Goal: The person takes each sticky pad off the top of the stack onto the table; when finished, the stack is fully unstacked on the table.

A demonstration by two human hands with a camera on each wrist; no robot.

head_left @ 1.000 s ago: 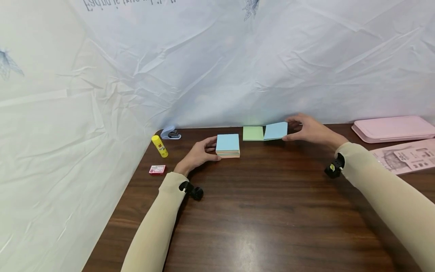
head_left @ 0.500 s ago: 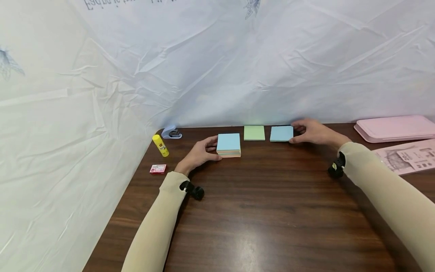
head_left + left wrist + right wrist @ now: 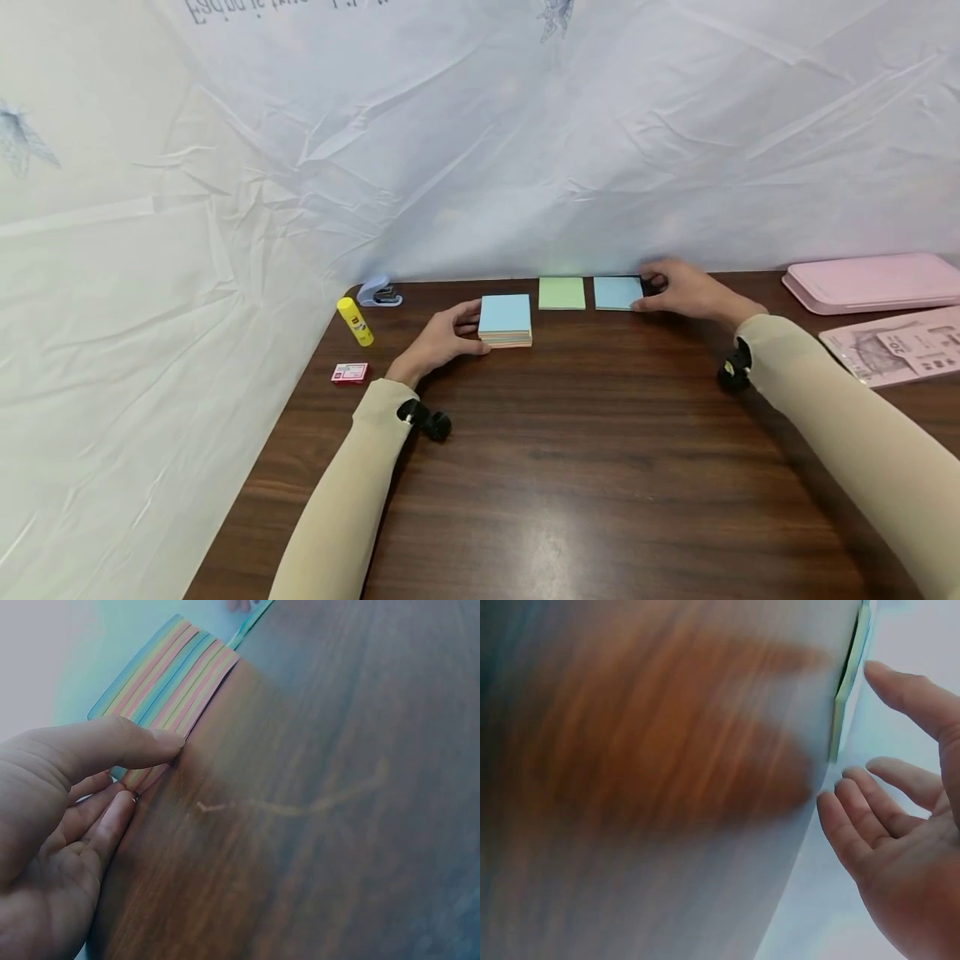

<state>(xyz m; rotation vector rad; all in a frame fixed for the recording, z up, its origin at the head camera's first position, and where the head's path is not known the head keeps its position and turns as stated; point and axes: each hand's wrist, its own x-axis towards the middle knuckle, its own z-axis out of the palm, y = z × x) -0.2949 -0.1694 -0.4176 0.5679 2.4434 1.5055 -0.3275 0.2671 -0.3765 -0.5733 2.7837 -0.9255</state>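
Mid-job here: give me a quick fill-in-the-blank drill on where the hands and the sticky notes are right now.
1. The left hand holds the side of the ____ of sticky notes.
2. The right hand touches a single ____ note lying flat on the table.
3. Between the pad and that note lies a ____ note.
4. The yellow glue stick lies to the ____ of the pad.

Missing words: pad; blue; green; left
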